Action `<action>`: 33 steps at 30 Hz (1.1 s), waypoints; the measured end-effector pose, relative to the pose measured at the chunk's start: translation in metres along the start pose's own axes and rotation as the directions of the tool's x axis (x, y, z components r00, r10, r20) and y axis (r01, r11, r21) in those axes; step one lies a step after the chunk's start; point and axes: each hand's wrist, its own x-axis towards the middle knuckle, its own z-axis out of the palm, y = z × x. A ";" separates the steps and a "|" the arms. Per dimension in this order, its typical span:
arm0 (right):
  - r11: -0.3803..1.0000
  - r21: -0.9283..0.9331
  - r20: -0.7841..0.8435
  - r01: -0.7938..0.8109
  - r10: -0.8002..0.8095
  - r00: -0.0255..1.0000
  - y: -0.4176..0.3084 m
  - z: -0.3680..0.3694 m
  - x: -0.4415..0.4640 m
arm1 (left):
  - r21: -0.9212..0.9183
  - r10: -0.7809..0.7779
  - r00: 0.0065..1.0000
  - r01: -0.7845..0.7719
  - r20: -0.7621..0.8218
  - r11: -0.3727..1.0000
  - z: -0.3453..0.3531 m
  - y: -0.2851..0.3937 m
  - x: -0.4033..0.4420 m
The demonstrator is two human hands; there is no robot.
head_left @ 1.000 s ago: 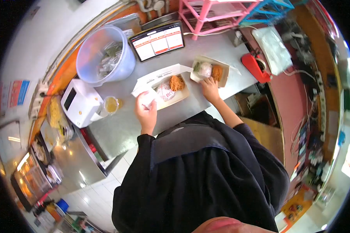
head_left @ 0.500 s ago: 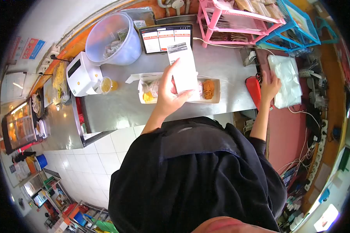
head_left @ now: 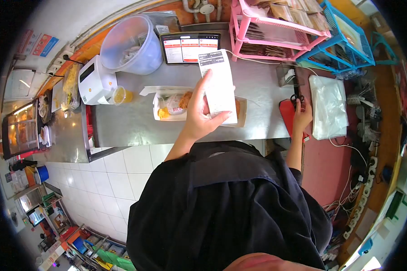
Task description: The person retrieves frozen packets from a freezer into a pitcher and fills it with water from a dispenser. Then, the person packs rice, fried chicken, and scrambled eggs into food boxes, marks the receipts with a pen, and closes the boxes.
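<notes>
In the head view my left hand (head_left: 198, 115) is closed on a printed paper receipt (head_left: 221, 92), thumb along its lower edge. Behind the receipt, partly hidden, an open white cardboard box (head_left: 155, 103) holds fried chicken (head_left: 185, 100), a paper-wrapped item (head_left: 173, 105) and a yellow piece at its left end. My right hand (head_left: 301, 118) is closed around a pair of scissors (head_left: 297, 97); their dark finger rings show above the fingers and the rest is hidden. A flat red object (head_left: 286, 114) lies just left of this hand.
Behind the box stand a tablet (head_left: 192, 49) and a translucent tub (head_left: 122, 47). A white printer (head_left: 95, 83) and a cup of yellow liquid (head_left: 122, 95) are to the left. Pink racks (head_left: 276, 43), blue racks (head_left: 343, 49) and clear plastic bags (head_left: 328, 108) occupy the right.
My right hand has gone from open fingers near the bags to a grip on the scissors. The receipt has shifted slightly right and down, covering more of the box's right end.
</notes>
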 end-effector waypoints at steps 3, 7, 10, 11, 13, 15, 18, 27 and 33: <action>0.998 0.052 -0.017 0.026 -0.025 1.000 0.008 0.001 -0.002 | 0.002 0.016 1.000 -0.016 -0.008 1.000 0.005 -0.002 0.002; 0.988 -0.009 -0.165 0.155 -0.154 0.974 -0.010 -0.024 0.014 | 0.022 0.051 0.999 -0.050 -0.020 0.999 0.006 -0.003 0.003; 0.876 0.478 -0.287 0.060 0.091 0.954 -0.079 -0.045 0.030 | -0.002 0.032 0.997 -0.033 -0.076 0.999 0.008 -0.003 0.000; 0.735 0.676 -0.146 -0.044 0.192 0.971 -0.098 -0.049 0.029 | -0.021 0.017 0.996 -0.019 -0.088 1.000 0.008 -0.003 -0.001; 0.356 0.882 0.227 -0.309 0.255 0.940 -0.125 -0.055 0.030 | -0.065 -0.005 0.994 -0.002 -0.109 0.998 0.009 -0.003 -0.003; -0.155 0.793 0.595 -0.590 -0.017 0.804 -0.134 -0.044 0.024 | -0.018 0.020 0.994 -0.022 -0.112 1.000 0.008 -0.003 -0.005; -0.349 0.510 0.712 -0.786 -0.343 0.613 -0.177 -0.028 0.000 | 0.047 0.030 0.986 -0.022 -0.166 0.999 0.000 -0.008 -0.013; 0.951 0.310 0.649 0.001 -0.212 0.731 -0.100 0.114 0.036 | 0.282 -0.069 0.912 0.196 -0.405 0.939 -0.036 -0.004 -0.081; 0.857 0.004 0.489 0.516 -0.451 0.747 -0.092 0.219 0.083 | 0.300 -0.158 0.843 0.349 -0.515 0.888 -0.045 -0.006 -0.121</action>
